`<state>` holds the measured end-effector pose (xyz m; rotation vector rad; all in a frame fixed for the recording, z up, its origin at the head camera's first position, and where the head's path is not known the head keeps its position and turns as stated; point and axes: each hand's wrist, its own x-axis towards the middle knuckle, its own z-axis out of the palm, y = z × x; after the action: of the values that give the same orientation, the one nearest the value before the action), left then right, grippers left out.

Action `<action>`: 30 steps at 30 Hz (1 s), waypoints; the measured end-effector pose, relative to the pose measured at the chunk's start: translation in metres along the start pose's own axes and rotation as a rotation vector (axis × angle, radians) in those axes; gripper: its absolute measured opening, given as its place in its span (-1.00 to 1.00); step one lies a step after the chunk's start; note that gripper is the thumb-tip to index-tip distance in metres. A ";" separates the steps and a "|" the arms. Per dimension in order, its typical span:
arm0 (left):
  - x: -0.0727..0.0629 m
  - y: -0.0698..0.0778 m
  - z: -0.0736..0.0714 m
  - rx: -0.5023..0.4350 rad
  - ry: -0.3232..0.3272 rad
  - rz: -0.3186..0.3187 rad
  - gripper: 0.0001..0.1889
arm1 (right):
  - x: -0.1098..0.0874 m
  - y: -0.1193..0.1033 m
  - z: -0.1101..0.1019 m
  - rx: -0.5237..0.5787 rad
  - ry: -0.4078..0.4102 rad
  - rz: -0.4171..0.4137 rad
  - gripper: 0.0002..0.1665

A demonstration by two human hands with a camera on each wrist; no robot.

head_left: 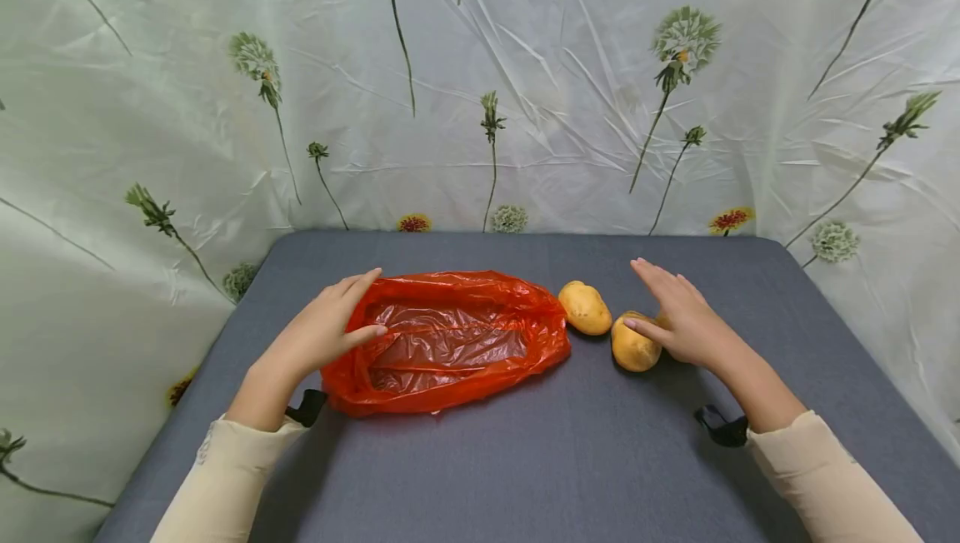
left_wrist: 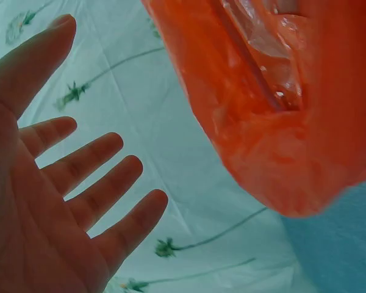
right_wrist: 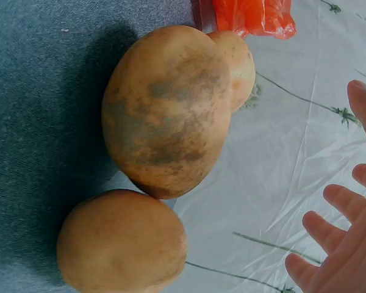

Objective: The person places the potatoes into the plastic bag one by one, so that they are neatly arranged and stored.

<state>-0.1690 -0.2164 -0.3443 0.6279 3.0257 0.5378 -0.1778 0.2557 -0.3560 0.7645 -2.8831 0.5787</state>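
While its mouth (head_left: 446,339) faces up, the red bag (head_left: 450,390) stretches left to right.

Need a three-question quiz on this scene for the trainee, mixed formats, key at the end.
1. How many tan, rounded potatoes show in the right wrist view?
2. True or false: the person's left hand is pinching the rim of the glossy red plastic bag.
3. In the head view, where do the potatoes lie?
A) inside the bag
B) to the right of the bag
C) to the left of the bag

Key:
1. Three.
2. False; the left wrist view shows the fingers spread and apart from the bag.
3. B.
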 end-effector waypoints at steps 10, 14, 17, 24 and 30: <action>-0.010 -0.018 0.008 -0.131 0.068 -0.007 -0.21 | -0.011 0.009 0.003 0.027 0.073 -0.002 -0.12; -0.014 -0.025 0.014 -0.180 0.113 0.004 -0.25 | -0.015 0.014 0.005 0.045 0.087 0.005 -0.13; -0.018 -0.031 0.019 -0.237 0.130 -0.018 -0.27 | -0.018 0.018 0.007 0.057 0.100 0.006 -0.14; -0.025 -0.042 0.028 -0.315 0.161 -0.081 -0.30 | -0.026 0.023 0.009 0.086 0.120 0.032 -0.12; -0.030 -0.050 0.036 -0.344 0.177 -0.117 -0.32 | -0.033 0.026 0.009 0.123 0.125 0.083 -0.12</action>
<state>-0.1585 -0.2593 -0.3972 0.4008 2.9875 1.1273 -0.1614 0.2878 -0.3797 0.6024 -2.7953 0.7896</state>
